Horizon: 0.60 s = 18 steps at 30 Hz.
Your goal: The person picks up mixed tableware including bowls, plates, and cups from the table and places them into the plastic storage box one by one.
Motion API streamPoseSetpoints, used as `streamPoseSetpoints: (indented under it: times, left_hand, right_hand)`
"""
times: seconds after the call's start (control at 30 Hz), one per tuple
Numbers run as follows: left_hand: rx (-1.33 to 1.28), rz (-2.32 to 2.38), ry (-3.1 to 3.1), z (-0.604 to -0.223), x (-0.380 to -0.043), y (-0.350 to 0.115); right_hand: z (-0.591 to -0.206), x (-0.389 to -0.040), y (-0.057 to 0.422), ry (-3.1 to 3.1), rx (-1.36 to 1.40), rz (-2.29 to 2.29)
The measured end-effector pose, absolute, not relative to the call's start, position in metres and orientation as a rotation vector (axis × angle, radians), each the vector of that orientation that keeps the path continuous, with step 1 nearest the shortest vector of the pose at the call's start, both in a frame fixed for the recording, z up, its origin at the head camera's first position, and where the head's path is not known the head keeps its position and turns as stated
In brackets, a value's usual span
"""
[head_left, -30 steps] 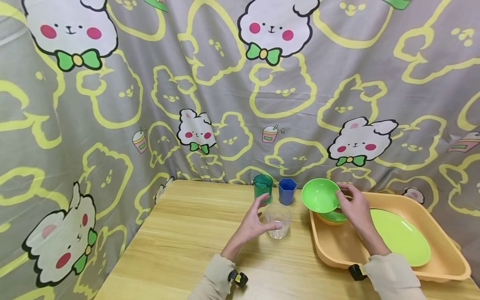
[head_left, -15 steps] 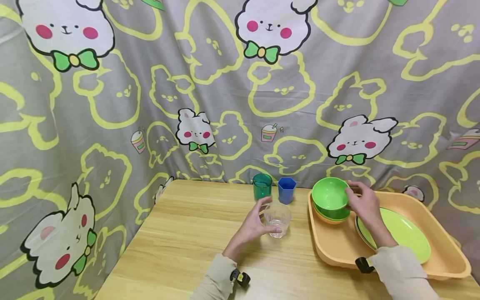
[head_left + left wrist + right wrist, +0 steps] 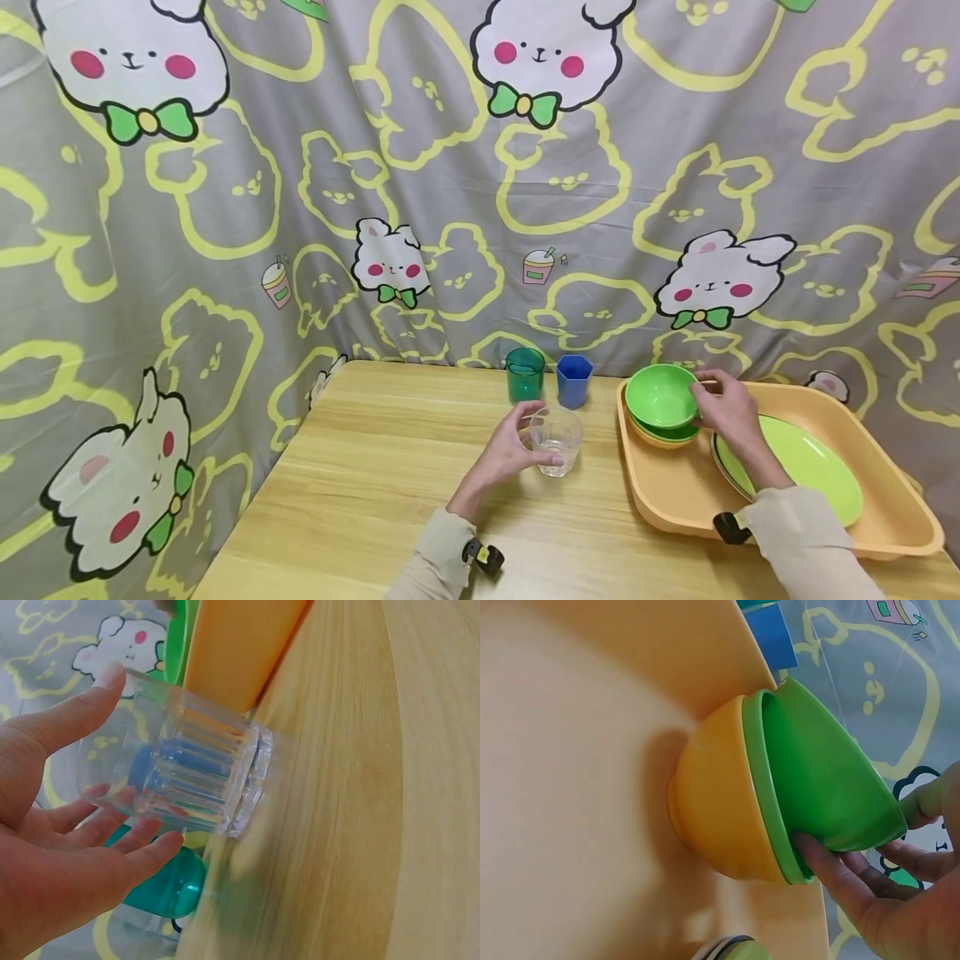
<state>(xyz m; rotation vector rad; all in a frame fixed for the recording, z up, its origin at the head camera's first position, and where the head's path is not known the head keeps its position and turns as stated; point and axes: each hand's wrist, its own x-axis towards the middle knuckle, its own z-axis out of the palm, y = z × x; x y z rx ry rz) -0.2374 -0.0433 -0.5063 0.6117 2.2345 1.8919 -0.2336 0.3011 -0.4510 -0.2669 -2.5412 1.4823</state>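
Note:
My left hand (image 3: 512,450) is curved round a clear drinking glass (image 3: 558,450) standing on the table. In the left wrist view the thumb lies at the rim of the glass (image 3: 202,761), and the fingers pass along its other side. My right hand (image 3: 727,414) pinches the edge of a green bowl (image 3: 660,396). The right wrist view shows this green bowl (image 3: 836,780) tilted, its lower edge inside another green bowl (image 3: 757,765). That one is nested in an orange-yellow bowl (image 3: 712,787), in the back left corner of an orange tub (image 3: 660,500).
A lime-green oval plate (image 3: 810,471) lies in the tub, right of the bowls, on top of another plate. Behind the glass stand a translucent green cup (image 3: 525,379) and a blue hexagonal cup (image 3: 573,382). A printed curtain (image 3: 450,167) hangs behind the wooden table (image 3: 360,483).
My right hand has brought the green bowl rightward over the stack, then lowered it into the bowl below. My left hand has stayed at the glass, its fingers closing in slightly.

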Motion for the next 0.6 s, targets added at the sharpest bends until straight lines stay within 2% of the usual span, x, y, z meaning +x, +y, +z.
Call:
streamPoseSetpoints:
  times: [0.6]
  left_hand:
    - [0.568,1.878,2.234,-0.5054,-0.2373,-0.0451]
  right_hand:
    - [-0.4493,-0.2357,0.3053,-2.687,-0.206,1.243]
